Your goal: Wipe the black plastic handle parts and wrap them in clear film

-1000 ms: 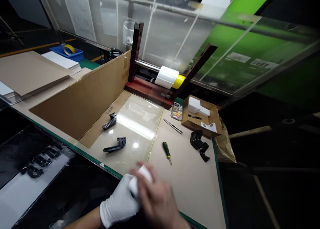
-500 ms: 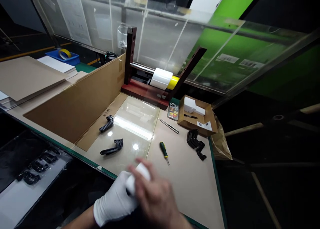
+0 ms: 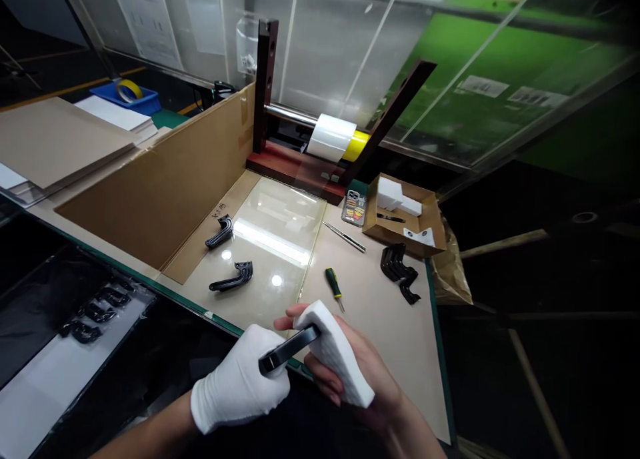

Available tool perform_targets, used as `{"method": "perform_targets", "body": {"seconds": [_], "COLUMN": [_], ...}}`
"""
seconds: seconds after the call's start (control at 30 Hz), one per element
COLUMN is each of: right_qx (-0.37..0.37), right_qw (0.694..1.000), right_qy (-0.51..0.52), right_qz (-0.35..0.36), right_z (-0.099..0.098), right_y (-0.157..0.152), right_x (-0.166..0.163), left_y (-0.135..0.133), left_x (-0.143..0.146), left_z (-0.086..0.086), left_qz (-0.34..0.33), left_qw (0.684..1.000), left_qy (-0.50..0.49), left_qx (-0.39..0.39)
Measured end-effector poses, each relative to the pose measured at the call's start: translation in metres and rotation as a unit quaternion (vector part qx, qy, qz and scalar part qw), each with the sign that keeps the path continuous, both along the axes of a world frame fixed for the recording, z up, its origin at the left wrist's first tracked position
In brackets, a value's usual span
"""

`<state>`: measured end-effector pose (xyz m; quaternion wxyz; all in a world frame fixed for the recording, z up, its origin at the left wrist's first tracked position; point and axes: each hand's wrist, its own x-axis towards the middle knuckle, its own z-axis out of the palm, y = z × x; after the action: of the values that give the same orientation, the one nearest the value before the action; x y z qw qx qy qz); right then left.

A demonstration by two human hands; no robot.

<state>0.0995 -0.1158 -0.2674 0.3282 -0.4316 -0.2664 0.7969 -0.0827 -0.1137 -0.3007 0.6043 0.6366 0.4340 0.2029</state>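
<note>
My left hand (image 3: 239,379), in a white fabric glove, is shut on a black plastic bracket (image 3: 287,349). Its far end presses into a white foam block (image 3: 333,355) held in my bare right hand (image 3: 367,372). The foam hides most of my right fingers. Both hands are at the table's near edge. Beyond them on a glass plate (image 3: 280,239) lie two similar black brackets (image 3: 231,277). A yellow-handled screwdriver (image 3: 334,289) and steel tweezers (image 3: 344,237) lie on the beige mat (image 3: 380,339) to the right.
A stack of black brackets (image 3: 399,272) lies near an open cardboard box (image 3: 400,222). A cardboard wall (image 3: 160,179) runs along the left. Farther back stands a white film roll (image 3: 331,137) on a steel bar. Black parts lie on a white sheet (image 3: 95,312) at lower left.
My hands have parted slightly, and the black bracket now shows between them. The foam block has moved from my left hand's grip area into my right hand. The view has shifted slightly upward.
</note>
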Motion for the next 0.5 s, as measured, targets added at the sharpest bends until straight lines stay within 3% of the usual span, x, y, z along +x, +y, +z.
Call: {"method": "perform_targets", "body": {"seconds": [0.23,0.4,0.5], "right_qx": [-0.034,-0.048,0.039], "right_qw": [0.997,0.995,0.988], "right_qy": [-0.002,0.011,-0.096], "right_qz": [0.066,0.091,0.112], "right_z": [0.001,-0.002,-0.008], "right_y": [0.006,0.001,-0.001], "right_x": [0.016,0.009,0.005], "left_y": [-0.007,-0.007,-0.005], "left_x": [-0.004,-0.002,0.002], "left_z": [0.001,0.008,0.010], "left_qz": [-0.007,-0.017,-0.006], "left_qw": [1.000,1.000,1.000], "left_qy": [0.008,-0.018,-0.023], "left_qx": [0.007,-0.005,-0.013]}}
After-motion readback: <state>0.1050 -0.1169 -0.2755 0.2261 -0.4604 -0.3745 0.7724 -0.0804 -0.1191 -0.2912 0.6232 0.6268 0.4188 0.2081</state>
